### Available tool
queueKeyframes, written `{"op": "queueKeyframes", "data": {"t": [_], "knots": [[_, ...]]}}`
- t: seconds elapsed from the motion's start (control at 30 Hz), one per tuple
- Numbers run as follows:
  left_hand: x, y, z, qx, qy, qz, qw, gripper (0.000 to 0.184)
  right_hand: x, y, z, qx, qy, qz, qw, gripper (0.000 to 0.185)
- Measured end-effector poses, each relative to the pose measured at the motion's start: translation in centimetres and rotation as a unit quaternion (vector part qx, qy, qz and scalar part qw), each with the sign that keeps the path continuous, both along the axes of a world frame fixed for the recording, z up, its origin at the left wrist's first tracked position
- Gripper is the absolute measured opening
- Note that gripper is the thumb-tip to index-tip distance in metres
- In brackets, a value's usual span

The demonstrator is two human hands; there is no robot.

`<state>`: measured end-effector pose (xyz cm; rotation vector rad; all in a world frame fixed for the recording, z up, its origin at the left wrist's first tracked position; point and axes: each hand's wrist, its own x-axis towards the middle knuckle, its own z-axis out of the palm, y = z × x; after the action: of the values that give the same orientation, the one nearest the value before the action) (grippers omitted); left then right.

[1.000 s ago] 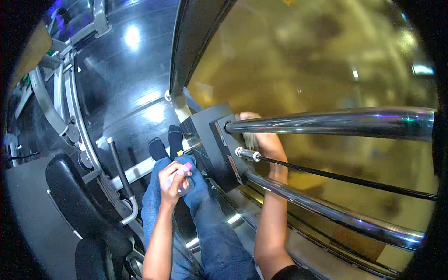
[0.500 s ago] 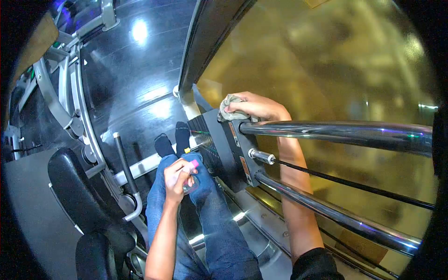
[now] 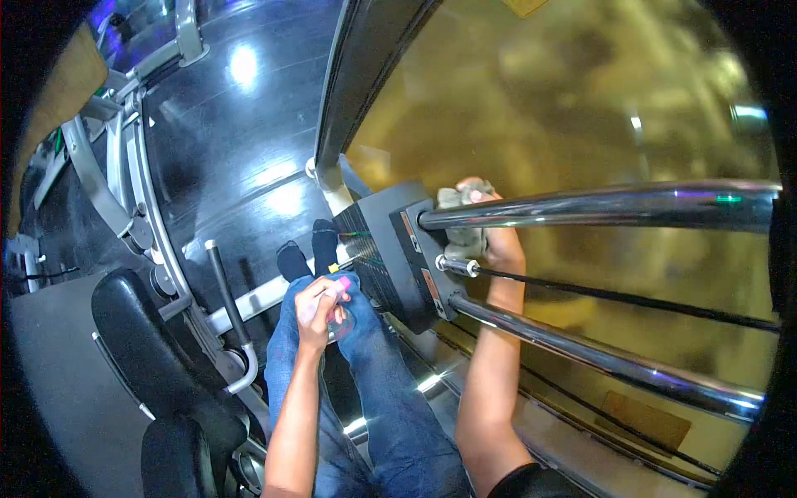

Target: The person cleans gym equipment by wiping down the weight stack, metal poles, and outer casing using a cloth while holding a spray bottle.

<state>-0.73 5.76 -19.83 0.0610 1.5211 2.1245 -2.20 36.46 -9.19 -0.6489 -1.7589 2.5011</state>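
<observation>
My left hand (image 3: 315, 314) is closed around a clear spray bottle (image 3: 340, 325) with a pink top, held over my knees. Behind the upper chrome guide rod (image 3: 598, 203), my right hand (image 3: 503, 242) grips a grey-green cloth (image 3: 465, 241). The cloth lies close beside the end of the dark weight stack (image 3: 398, 224), where the rods enter it; the rod hides part of the hand and cloth. Below that rod, a metal cable fitting (image 3: 458, 266) joins the stack to a black cable (image 3: 623, 304).
A lower chrome rod (image 3: 614, 357) runs across my right forearm. On the left stand a black padded seat (image 3: 149, 340), a lever handle (image 3: 226, 290) and grey machine frames (image 3: 100, 174). A yellowish panel (image 3: 581, 100) fills the right side. My socked feet rest on the dark floor (image 3: 232, 124).
My right hand and the cloth have moved from the top edge of the stack to behind the upper rod, beside the stack's end. My left hand keeps its hold on the bottle.
</observation>
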Motion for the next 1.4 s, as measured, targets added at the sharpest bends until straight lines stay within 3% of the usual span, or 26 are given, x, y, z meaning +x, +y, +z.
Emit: {"op": "queueKeyframes", "data": {"t": [0.07, 0.13, 0.2, 0.23, 0.27, 0.33, 0.37, 0.4, 0.43, 0.47, 0.53, 0.57, 0.6, 0.67, 0.7, 0.8, 0.93, 1.03, 1.17, 1.33, 1.4], "knots": [[0.0, -0.2, -0.3, 0.001, 0.002, -0.007, 1.0, 0.045, 2.9, -2.4, -0.2, -0.032, -0.021, -0.188, 0.981, 0.029], [0.2, -0.1, 0.0, 0.003, 0.004, -0.015, 1.0, 0.044, 6.4, -1.8, -1.8, -0.107, -0.002, -0.137, 0.985, 0.032], [0.4, -0.1, 0.8, -0.003, 0.039, -0.011, 0.999, 0.034, 8.0, -3.8, -3.4, -0.025, 0.045, -0.313, 0.948, 0.035], [0.3, -0.3, 1.9, -0.071, 0.106, -0.015, 0.992, 0.033, 9.3, -3.9, -2.5, -0.265, 0.082, -0.267, 0.923, 0.035], [0.4, -0.5, 2.7, -0.112, 0.135, -0.008, 0.984, 0.029, 10.3, -5.1, -2.6, -0.272, 0.088, -0.268, 0.92, 0.035], [0.8, -1.0, 3.4, -0.136, 0.213, 0.006, 0.968, 0.026, 10.7, -8.5, -0.2, -0.055, 0.035, -0.49, 0.87, 0.03], [1.0, -1.2, 3.9, -0.135, 0.216, 0.003, 0.967, 0.026, 11.4, -8.8, -0.8, -0.056, 0.038, -0.492, 0.868, 0.03], [1.2, -1.3, 4.6, -0.159, 0.248, 0.015, 0.955, 0.022, 12.2, -8.7, -2.0, 0.059, -0.04, -0.502, 0.862, 0.03], [1.5, -1.5, 5.4, -0.183, 0.279, 0.028, 0.942, 0.02, 12.9, -8.7, -3.0, 0.172, -0.118, -0.502, 0.839, 0.031], [1.8, -1.6, 6.1, -0.183, 0.282, 0.028, 0.941, 0.02, 13.5, -9.0, -3.9, 0.17, -0.117, -0.503, 0.84, 0.031], [2.4, -2.1, 7.8, -0.21, 0.292, 0.014, 0.933, 0.017, 12.9, -10.9, -3.6, 0.383, -0.149, -0.482, 0.774, 0.036], [2.8, -2.6, 8.7, -0.238, 0.282, -0.008, 0.929, 0.018, 13.3, -11.7, -3.0, 0.4, -0.259, -0.451, 0.754, 0.041], [3.2, -2.9, 9.1, -0.241, 0.285, -0.008, 0.928, 0.018, 14.1, -11.6, -4.6, 0.397, -0.258, -0.451, 0.757, 0.041], [4.1, -3.4, 9.8, -0.201, 0.267, 0.015, 0.942, 0.021, 16.5, -11.1, -9.5, 0.519, -0.154, -0.299, 0.786, 0.046], [4.6, -3.8, 10.0, -0.202, 0.242, 0.006, 0.949, 0.023, 16.3, -12.3, -8.7, 0.585, -0.205, -0.267, 0.738, 0.052], [6.0, -4.8, 10.4, -0.2, 0.242, 0.004, 0.949, 0.023, 16.3, -13.0, -6.0, 0.612, -0.202, -0.174, 0.745, 0.054], [7.5, -4.8, 11.1, -0.205, 0.258, -0.019, 0.944, 0.023, 16.4, -14.1, -4.3, 0.611, -0.187, -0.165, 0.751, 0.058], [8.8, -4.7, 10.8, -0.213, 0.188, 0.004, 0.959, 0.029, 15.8, -13.7, -4.8, 0.61, -0.179, -0.166, 0.754, 0.056], [9.8, -6.2, 10.8, -0.244, 0.213, -0.027, 0.946, 0.04, 16.2, -13.3, -4.3, 0.581, -0.173, -0.178, 0.775, 0.048], [9.8, -6.8, 10.9, -0.314, 0.257, -0.076, 0.911, 0.037, 17.5, -16.0, -4.2, 0.566, -0.12, -0.142, 0.803, 0.048], [9.6, -7.0, 10.6, -0.26, 0.176, -0.046, 0.948, 0.035, 17.5, -16.4, -4.2, 0.567, -0.114, -0.124, 0.806, 0.047]]}}
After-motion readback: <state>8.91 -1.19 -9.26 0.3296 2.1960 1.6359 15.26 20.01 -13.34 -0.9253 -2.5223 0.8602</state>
